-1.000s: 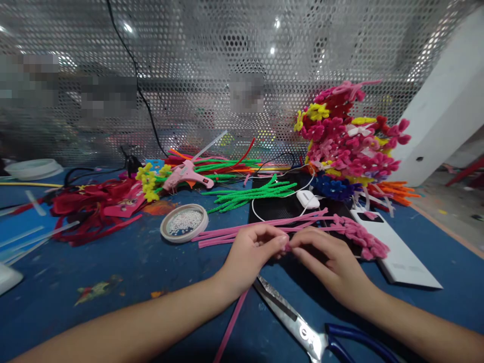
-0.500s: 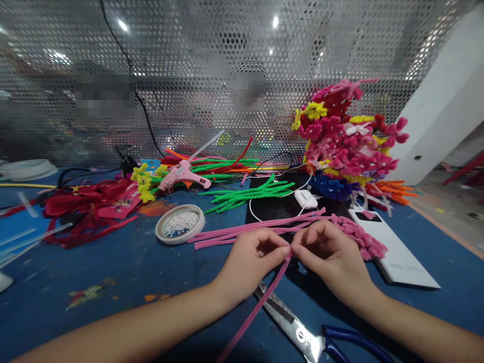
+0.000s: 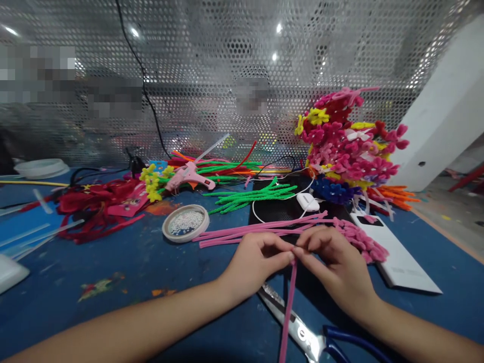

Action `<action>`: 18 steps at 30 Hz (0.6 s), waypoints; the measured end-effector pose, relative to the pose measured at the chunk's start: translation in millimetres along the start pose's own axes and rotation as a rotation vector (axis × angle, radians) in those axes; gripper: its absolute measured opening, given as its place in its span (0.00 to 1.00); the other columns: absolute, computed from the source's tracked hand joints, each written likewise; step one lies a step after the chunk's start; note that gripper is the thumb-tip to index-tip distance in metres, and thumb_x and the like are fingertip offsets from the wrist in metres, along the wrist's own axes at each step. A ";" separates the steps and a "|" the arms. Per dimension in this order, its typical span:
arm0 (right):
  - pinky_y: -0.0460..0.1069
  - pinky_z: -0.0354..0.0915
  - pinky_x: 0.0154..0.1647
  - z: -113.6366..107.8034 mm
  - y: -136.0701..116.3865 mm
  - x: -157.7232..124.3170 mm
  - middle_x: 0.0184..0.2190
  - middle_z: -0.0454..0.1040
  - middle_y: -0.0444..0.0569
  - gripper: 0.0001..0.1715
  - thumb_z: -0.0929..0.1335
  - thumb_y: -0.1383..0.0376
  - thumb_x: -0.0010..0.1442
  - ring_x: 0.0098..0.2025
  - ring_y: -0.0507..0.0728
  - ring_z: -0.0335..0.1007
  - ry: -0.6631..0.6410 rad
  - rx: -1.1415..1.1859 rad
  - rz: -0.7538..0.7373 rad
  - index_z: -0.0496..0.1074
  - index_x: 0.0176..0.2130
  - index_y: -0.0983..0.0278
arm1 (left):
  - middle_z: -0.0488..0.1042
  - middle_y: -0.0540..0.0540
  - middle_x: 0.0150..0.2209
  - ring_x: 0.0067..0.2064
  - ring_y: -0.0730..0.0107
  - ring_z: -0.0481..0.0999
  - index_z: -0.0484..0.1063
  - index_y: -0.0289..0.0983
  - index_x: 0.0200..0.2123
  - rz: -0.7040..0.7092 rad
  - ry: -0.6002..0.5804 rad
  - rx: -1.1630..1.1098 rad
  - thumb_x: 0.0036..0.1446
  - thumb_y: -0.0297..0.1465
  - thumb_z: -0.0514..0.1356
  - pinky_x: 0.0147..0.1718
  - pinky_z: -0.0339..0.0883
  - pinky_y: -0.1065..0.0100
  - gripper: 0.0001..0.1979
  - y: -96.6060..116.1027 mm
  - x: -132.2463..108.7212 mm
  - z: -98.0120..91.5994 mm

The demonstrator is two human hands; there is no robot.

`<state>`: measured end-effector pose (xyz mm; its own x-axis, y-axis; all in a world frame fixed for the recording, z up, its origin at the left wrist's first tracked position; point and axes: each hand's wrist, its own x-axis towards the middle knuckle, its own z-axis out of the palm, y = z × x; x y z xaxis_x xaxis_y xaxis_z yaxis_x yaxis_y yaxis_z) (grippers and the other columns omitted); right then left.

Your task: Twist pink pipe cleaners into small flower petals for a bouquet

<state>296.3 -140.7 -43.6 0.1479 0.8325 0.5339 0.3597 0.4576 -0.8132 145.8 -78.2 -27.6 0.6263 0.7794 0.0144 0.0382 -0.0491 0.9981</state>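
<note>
A pink pipe cleaner (image 3: 289,307) hangs down from between my fingertips, its upper end hidden in the pinch. My left hand (image 3: 260,264) pinches it with thumb and index finger. My right hand (image 3: 333,267) meets it from the other side, thumb and index closed at the same spot. Below lie scissors (image 3: 298,330) with blue handles, partly behind the hanging pipe cleaner. Just beyond my hands rest several loose pink pipe cleaners (image 3: 234,234). A pile of curled pink pieces (image 3: 363,242) lies past my right hand, against a white power bank-like box (image 3: 404,269).
A round lid of white beads (image 3: 185,224) sits left of centre. Behind it are a pink glue gun (image 3: 191,176), green pipe cleaners (image 3: 253,195) and red ribbon (image 3: 91,201). A bunch of pipe-cleaner flowers (image 3: 351,146) stands at the back right, before a perforated metal panel (image 3: 212,65).
The hanging pipe cleaner has swung from slanting down-left to nearly upright, now crossing the scissors. Both hands stay pinched together. The whole view has shifted slightly.
</note>
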 end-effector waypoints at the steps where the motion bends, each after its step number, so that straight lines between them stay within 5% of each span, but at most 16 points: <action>1: 0.46 0.67 0.29 0.5 0.2 0.8 0.29 0.67 0.44 0.09 0.68 0.68 0.55 0.31 0.52 0.68 0.021 0.024 0.006 0.61 0.31 0.60 | 0.76 0.48 0.25 0.28 0.71 0.71 0.77 0.34 0.26 -0.008 -0.007 -0.031 0.46 0.29 0.65 0.30 0.64 0.71 0.04 0.0 -0.3 0.3; 13: 0.47 0.65 0.27 -0.6 3.0 3.1 0.27 0.65 0.44 0.12 0.69 0.62 0.55 0.28 0.53 0.66 -0.010 -0.104 0.107 0.61 0.27 0.61 | 0.72 0.50 0.23 0.25 0.76 0.69 0.74 0.33 0.26 -0.047 -0.023 -0.076 0.42 0.27 0.65 0.28 0.62 0.74 0.04 1.3 3.3 0.6; 18: 0.47 0.66 0.31 -2.4 -1.2 1.0 0.30 0.68 0.46 0.02 0.65 0.68 0.59 0.31 0.53 0.66 -0.169 -0.232 -0.046 0.65 0.35 0.61 | 0.69 0.52 0.21 0.24 0.79 0.66 0.71 0.33 0.23 -0.036 0.045 -0.161 0.43 0.26 0.62 0.25 0.60 0.76 0.03 2.9 5.8 -2.5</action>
<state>298.2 -141.2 -41.5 -0.0220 0.8615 0.5072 0.5665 0.4288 -0.7037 147.5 -72.3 -24.5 0.5914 0.8061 -0.0223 -0.0679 0.0773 0.9947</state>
